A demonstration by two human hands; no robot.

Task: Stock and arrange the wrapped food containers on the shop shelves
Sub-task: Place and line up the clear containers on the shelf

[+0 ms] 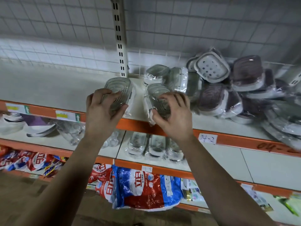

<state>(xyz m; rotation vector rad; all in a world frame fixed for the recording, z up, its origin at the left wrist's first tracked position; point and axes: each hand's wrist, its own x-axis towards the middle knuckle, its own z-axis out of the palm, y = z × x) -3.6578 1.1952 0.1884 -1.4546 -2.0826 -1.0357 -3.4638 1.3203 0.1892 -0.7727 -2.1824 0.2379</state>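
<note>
Two grey-green wrapped containers lie at the front of the top shelf [65, 88]. My left hand [102, 110] grips the left container [118, 88] from its near end. My right hand [174, 115] holds the right container [157, 93], thumb on its white wrapped end. A narrow gap separates the two. Behind them stand two more grey-green containers [156, 74]. To the right lies a loose heap of wrapped brown-lidded containers [213, 98], with a white perforated tray [211, 69] leaning on top.
The top shelf left of the slotted upright [120, 36] is bare. Orange shelf edges [236, 141] carry price tags. The shelf below holds clear wrapped containers [156, 145] and white bowls [37, 128]. Red and blue bags [140, 188] fill the lower shelf.
</note>
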